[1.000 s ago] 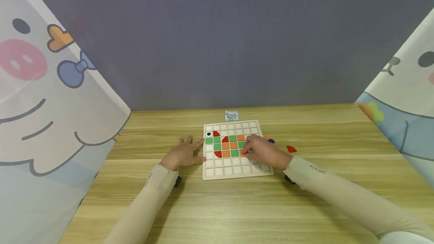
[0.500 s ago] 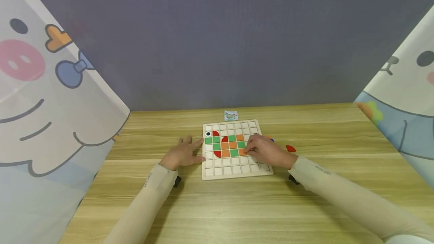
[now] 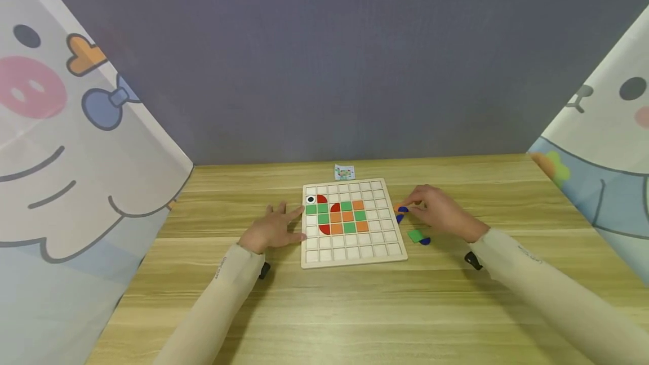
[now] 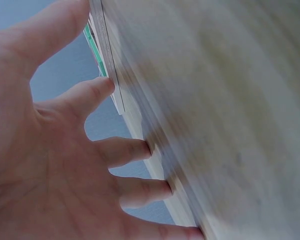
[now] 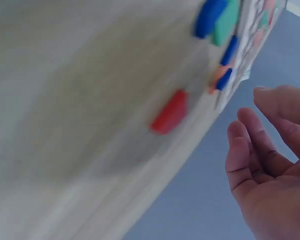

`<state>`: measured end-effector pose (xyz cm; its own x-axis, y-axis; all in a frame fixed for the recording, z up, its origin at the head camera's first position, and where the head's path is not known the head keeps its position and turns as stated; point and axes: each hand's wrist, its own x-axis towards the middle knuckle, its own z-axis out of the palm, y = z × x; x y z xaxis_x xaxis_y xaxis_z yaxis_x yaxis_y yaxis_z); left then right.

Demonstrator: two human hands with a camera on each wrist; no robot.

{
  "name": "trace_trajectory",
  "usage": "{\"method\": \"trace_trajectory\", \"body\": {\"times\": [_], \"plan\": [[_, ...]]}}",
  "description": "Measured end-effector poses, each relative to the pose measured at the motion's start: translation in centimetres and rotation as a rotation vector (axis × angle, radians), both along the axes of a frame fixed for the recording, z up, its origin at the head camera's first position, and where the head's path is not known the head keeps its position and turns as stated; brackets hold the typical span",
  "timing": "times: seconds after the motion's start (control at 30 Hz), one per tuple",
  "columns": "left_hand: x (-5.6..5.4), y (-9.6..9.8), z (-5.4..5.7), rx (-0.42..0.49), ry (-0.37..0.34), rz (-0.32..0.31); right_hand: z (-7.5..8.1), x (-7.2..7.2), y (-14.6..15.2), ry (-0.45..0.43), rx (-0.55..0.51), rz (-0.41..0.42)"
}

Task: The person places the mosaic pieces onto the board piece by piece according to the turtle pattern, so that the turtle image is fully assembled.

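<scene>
A pale wooden grid board [image 3: 354, 262] lies on the table, with green, orange and red flat pieces and a round eye piece [image 3: 311, 199] set in its cells. My left hand [image 3: 272, 230] is spread at the board's left side; in the left wrist view its thumb and forefinger reach the edge [image 4: 108, 65]. To the right of the board, my right hand [image 3: 446, 213] hovers above loose pieces: an orange one [image 3: 398, 206] and blue ones [image 3: 399, 218]. Its fingers are loosely bent with nothing between them. Below it, a red piece [image 5: 171, 113] shows in the right wrist view.
A green square [image 3: 416, 236] and a blue rounded piece [image 3: 425, 241] lie right of the board. Behind the board is a small picture card [image 3: 344, 172]. A grey partition [image 3: 355, 72] stands at the table's back, with cartoon-printed cloths at both sides.
My right hand has let go of an orange square, now lying in its cell, and moved right, off the board. Loose green and blue pieces have come into view. The left hand stays.
</scene>
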<state>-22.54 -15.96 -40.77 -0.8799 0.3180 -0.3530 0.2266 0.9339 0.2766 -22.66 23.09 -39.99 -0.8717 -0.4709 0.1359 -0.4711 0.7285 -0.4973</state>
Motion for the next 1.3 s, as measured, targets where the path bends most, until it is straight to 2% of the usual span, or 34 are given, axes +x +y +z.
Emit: {"method": "trace_trajectory", "body": {"times": [0.2,0.47,0.57,0.83,0.97,1.13,1.3], "plan": [[0.0,0.0,0.1,0.009,-0.002,0.006,-0.9,-0.1,1.7,-0.026,0.021,-0.018],[0.0,-0.1,-0.1,0.017,-0.004,0.004,-1.8,-1.1,1.9,0.018,0.063,0.122],[0.0,0.0,-0.2,0.019,-0.001,0.001,-1.9,-1.3,1.7,0.001,0.057,0.133],[-0.1,0.0,-0.1,0.018,-0.001,0.003,-1.9,-1.9,1.3,-0.044,0.025,0.074],[-0.1,0.2,0.0,0.015,-0.003,-0.002,-1.4,-1.9,1.5,-0.059,0.024,0.019],[-0.1,0.2,-0.1,0.013,-0.003,-0.011,-0.5,-1.3,3.2,-0.071,0.029,-0.019],[0.0,0.1,0.0,0.017,-0.008,0.005,-0.9,0.0,4.4,-0.123,0.068,-0.061]]}}
